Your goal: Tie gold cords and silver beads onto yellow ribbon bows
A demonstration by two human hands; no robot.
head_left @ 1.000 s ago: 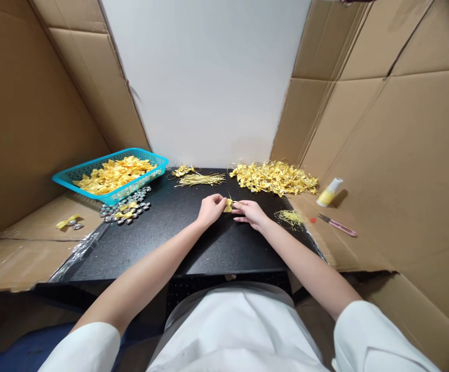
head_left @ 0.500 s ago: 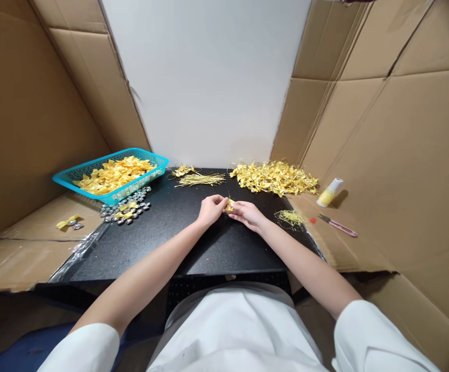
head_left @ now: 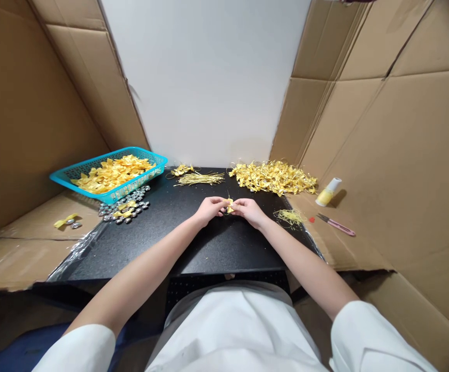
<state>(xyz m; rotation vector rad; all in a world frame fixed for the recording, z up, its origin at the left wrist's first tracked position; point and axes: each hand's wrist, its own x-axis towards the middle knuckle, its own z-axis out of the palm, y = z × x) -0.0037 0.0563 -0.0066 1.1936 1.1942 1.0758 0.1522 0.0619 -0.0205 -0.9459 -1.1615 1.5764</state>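
Above the middle of the black table (head_left: 146,248), a small yellow ribbon bow (head_left: 230,205) is pinched between my two hands. My left hand (head_left: 211,210) has its fingertips closed on the bow's left side, and my right hand (head_left: 248,212) grips the right side. A thin strand sticks up from the bow. Beyond my hands lie a bundle of gold ties (head_left: 201,179) and a big heap of yellow bows with strands (head_left: 274,176).
At the left, a turquoise basket (head_left: 108,197) holds yellow bows, with silver beads (head_left: 141,205) beside it. Yellow thread scraps (head_left: 291,217), a thread spool (head_left: 328,192) and pink-handled snips (head_left: 340,226) lie at the right. Cardboard walls stand on both sides.
Both hands have shifted slightly on the bow, and more of it now shows between the fingertips. The camera view has moved a little.
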